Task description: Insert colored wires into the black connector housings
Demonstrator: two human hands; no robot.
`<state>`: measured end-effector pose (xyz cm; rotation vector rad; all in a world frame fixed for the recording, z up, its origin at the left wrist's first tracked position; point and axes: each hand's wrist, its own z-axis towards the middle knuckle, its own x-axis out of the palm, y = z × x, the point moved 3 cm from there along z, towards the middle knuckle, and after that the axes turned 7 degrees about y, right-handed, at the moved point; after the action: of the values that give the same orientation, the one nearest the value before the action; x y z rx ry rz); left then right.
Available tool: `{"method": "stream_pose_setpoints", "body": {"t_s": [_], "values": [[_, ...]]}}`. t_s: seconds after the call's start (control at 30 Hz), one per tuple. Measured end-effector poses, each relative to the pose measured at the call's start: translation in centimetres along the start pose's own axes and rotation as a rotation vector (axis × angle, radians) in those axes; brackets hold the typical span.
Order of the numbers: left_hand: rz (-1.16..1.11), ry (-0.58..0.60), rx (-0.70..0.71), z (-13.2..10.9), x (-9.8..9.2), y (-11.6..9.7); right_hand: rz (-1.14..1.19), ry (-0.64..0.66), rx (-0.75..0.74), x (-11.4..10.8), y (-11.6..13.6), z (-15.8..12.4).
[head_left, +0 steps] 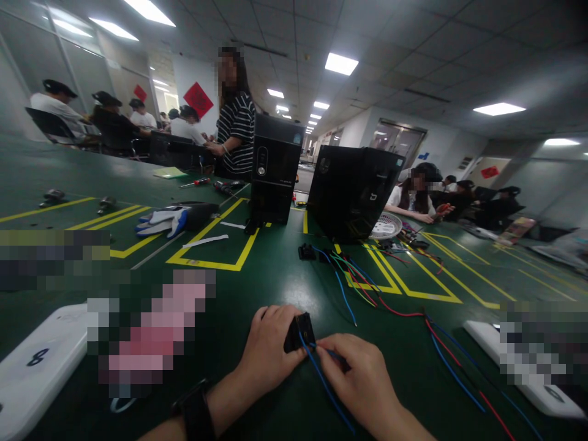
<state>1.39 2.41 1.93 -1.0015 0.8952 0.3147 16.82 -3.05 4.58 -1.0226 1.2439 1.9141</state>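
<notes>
My left hand [271, 349] grips a small black connector [301, 331] just above the green table's near edge. My right hand [358, 376] pinches a blue wire [328, 389] right beside the connector; the wire runs down toward me. Both hands are closed and almost touch. A dark watch [195, 413] sits on my left wrist.
Loose red, blue and green wires [367, 288] and another black connector [307, 251] lie ahead. Two black computer cases [275, 168] [353, 190] stand further back, gloves [172, 219] to the left. White flat objects [41, 361] [528, 373] lie at both sides. Other people sit or stand around.
</notes>
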Motion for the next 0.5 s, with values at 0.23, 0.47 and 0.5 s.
{"method": "stream_pose_setpoints", "body": {"t_s": [0.23, 0.47, 0.5], "values": [[-0.008, 0.002, 0.001, -0.12, -0.02, -0.01, -0.020, 0.079, 0.077, -0.02, -0.19, -0.12], [-0.017, -0.014, -0.010, -0.05, 0.03, 0.02, 0.179, 0.192, 0.071, 0.49, -0.21, -0.05], [-0.020, -0.017, -0.012, -0.04, 0.05, 0.04, 0.218, 0.190, 0.083, 0.67, -0.30, -0.03]]}}
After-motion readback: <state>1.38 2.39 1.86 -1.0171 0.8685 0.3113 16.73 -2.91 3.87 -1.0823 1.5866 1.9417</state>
